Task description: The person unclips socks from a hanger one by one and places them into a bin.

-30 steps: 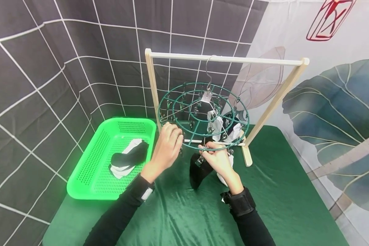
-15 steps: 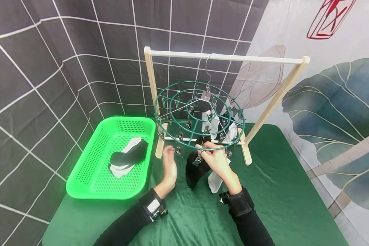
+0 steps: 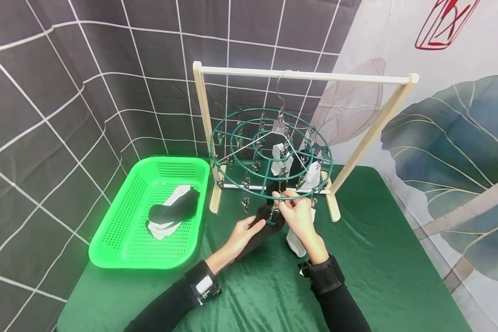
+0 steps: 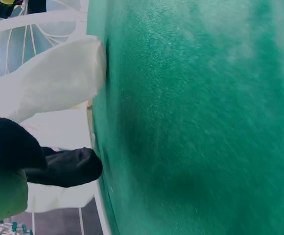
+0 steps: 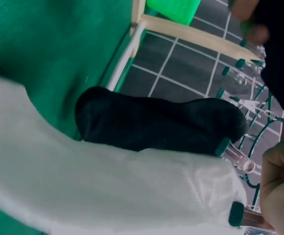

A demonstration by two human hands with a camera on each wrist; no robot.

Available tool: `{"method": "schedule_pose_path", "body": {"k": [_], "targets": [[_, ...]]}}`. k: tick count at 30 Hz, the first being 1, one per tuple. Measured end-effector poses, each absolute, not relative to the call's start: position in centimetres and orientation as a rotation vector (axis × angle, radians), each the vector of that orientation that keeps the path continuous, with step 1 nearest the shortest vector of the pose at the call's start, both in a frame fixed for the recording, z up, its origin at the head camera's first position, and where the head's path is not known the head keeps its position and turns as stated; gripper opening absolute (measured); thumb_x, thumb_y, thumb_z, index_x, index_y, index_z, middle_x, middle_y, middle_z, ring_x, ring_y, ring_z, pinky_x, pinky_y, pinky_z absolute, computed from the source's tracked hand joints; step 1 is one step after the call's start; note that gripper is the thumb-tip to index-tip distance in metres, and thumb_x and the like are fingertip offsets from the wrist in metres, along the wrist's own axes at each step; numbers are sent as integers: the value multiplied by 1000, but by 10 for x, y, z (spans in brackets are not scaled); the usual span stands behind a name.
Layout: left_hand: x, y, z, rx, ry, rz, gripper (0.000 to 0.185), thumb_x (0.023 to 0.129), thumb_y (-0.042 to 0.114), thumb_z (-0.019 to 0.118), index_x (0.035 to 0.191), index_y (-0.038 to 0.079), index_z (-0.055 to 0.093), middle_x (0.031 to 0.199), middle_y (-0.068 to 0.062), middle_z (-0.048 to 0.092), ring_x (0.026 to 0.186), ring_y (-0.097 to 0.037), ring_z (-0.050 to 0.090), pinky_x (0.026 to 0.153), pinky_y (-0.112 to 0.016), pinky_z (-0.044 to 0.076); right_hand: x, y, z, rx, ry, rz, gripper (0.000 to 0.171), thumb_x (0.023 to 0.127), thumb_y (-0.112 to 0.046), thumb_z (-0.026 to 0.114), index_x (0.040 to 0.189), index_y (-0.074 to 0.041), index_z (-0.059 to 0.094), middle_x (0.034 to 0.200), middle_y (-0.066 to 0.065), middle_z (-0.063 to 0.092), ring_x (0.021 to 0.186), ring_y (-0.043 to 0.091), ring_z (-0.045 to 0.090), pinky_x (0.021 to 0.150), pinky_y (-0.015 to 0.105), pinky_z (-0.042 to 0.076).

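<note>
My left hand (image 3: 241, 237) holds a black sock (image 3: 255, 243), thumb on the near side, just below the front of a round green clip hanger (image 3: 266, 196). My right hand (image 3: 296, 214) pinches the upper part of a hanging metal clip (image 3: 272, 214) at the hanger's front rim; the clip's lower end overlaps the black sock. Behind that hand hangs a white sock (image 3: 295, 242). In the right wrist view, this white sock (image 5: 107, 186) hangs from clips, with another black sock (image 5: 156, 122) behind it. Part of the held sock (image 5: 279, 54) shows at the upper right.
A wooden stand (image 3: 369, 124) with a white bar (image 3: 240, 72) carries the hanger. More white socks (image 3: 312, 175) hang at its back right. A bright green basket (image 3: 108, 240) with black and white socks (image 3: 174, 210) stands left on the green cloth (image 3: 382, 258).
My left hand lets go of the hanger's left front, drops down, then moves right to grip the black sock, drawing its lower end left. My right hand stays at the clip, shifting slightly right.
</note>
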State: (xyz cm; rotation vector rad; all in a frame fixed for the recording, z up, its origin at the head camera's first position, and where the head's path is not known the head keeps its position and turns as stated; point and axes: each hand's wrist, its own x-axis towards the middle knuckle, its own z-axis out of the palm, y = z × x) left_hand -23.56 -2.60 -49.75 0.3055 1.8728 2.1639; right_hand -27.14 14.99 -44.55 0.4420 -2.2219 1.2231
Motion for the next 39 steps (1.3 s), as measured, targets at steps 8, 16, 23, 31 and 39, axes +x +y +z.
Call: {"method": "schedule_pose_path", "body": {"k": [8, 16, 23, 31, 39], "targets": [[-227, -36, -480, 410, 2088, 1968, 29, 98, 19, 53, 113, -3, 66, 90, -8, 69, 71, -9, 53, 64, -21, 42, -273, 155, -446, 417, -2234, 1231, 46, 87, -22, 68, 55, -16, 36, 50, -8, 29, 46, 8, 31, 46, 25, 25], [-224, -30, -495, 446, 2139, 1952, 29, 99, 19, 51, 104, -4, 68, 71, 6, 54, 64, -6, 47, 59, -20, 39, -272, 155, -452, 498, -2179, 1304, 42, 86, -14, 69, 56, -15, 40, 49, -9, 29, 46, 5, 29, 44, 24, 22], [-226, -24, -527, 421, 2280, 1895, 30, 98, 27, 53, 87, 3, 66, 67, 4, 52, 59, -5, 48, 55, -20, 39, -267, 154, -450, 498, -2089, 1228, 45, 82, -1, 70, 54, -10, 36, 47, -3, 26, 45, 4, 26, 44, 19, 18], [-226, -38, -512, 522, 2578, 1633, 33, 98, 31, 52, 74, 9, 58, 61, 7, 41, 55, -6, 41, 53, -21, 36, -253, 149, -421, 566, -2024, 1179, 44, 77, 11, 67, 54, -4, 33, 51, 1, 26, 47, 8, 26, 48, 14, 18], [-234, -66, -473, 628, 2841, 1210, 23, 97, 22, 54, 78, 11, 60, 66, 4, 55, 60, -11, 52, 56, -27, 43, -255, 154, -422, 582, -2035, 1249, 44, 79, 9, 68, 53, -7, 35, 47, 4, 25, 45, 7, 25, 46, 19, 21]]}}
